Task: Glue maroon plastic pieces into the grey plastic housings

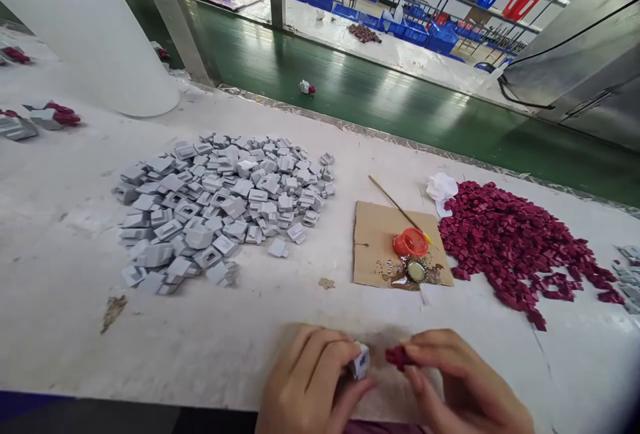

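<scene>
Near the front edge of the white table, my left hand (315,377) grips a small grey plastic part (361,361) between thumb and fingers, its opening facing right. Just to the right, my right hand (457,377) pinches a small dark red part (397,357). The two parts are close together but apart. Beyond my left hand lies a big pile of grey parts (225,207). A heap of dark red parts (510,241) spreads out at the right. Between the piles sits a piece of cardboard (373,227) bearing a red cup (411,242) and a round metal cap (415,271).
A thin brush (395,204) rests across the cardboard's far edge, beside a crumpled white cloth (442,189). Behind the table runs a green conveyor (360,97) carrying one joined grey-and-red piece (307,87). A wide white column (100,34) stands at the left.
</scene>
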